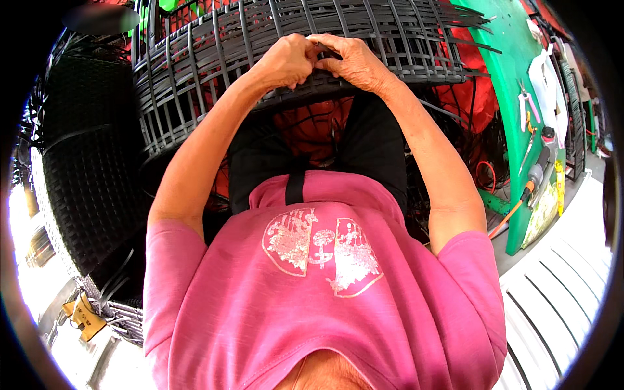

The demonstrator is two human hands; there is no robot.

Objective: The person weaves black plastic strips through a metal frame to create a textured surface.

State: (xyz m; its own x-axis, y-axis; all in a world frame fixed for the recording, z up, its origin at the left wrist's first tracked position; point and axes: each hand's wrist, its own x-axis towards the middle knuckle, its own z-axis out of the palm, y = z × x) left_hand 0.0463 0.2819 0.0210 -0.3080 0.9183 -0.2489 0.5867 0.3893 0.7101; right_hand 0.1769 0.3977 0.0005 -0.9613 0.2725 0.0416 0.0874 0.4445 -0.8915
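A large piece of open wicker weave point(214, 55), made of dark grey flat strips, lies across my lap and curves away on both sides. At its near edge my left hand point(289, 62) is closed, fingers curled in against the weave. Right beside it, almost touching, my right hand point(356, 64) is closed too, thumb and fingers pinched together. A bit of dark weaving strip point(320, 47) shows between the two hands; the fingers hide most of it. Loose strip ends point(478, 45) stick out at the weave's right side.
At left stands a tightly woven black wicker piece point(91, 162). On the right, a green board point(513, 162) carries pink-handled snips point(523, 107) and a power tool point(538, 169) with an orange cord. Red material point(478, 97) and tangled strips lie beneath. A white slatted surface point(559, 305) is at lower right.
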